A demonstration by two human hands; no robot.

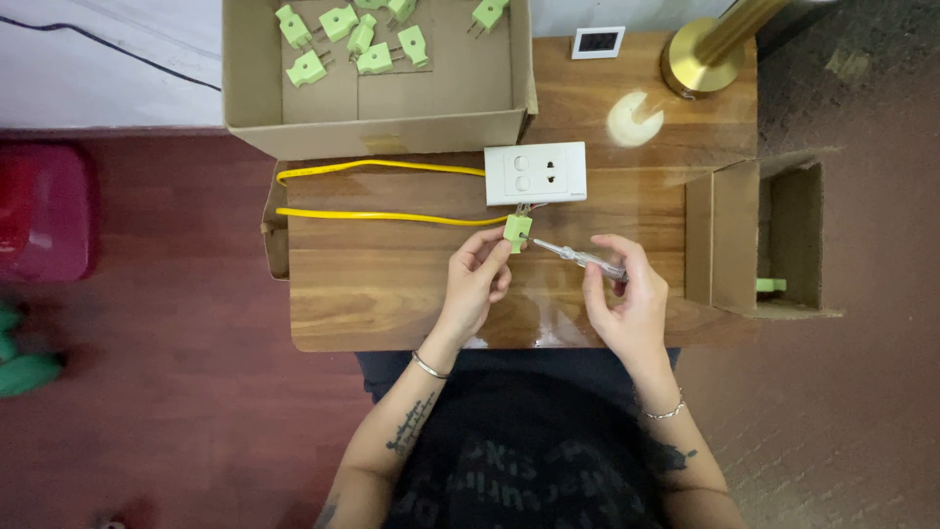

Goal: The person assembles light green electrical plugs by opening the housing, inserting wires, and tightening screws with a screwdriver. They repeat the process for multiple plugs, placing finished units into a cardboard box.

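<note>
Over wooden table [392, 294] — hands grip plug [516, 231], screwdriver [580, 258].

A wooden tabletop [392, 304] is carrying an open cardboard box [377, 132] at its far edge, with loose green plugs [362, 39] lying inside. A small white digital display [597, 42] is sitting beside a brass lamp base [697, 61]. A second cardboard box [749, 240] is standing at the right edge. A red stool [44, 211] is resting on the floor [166, 411].
</note>
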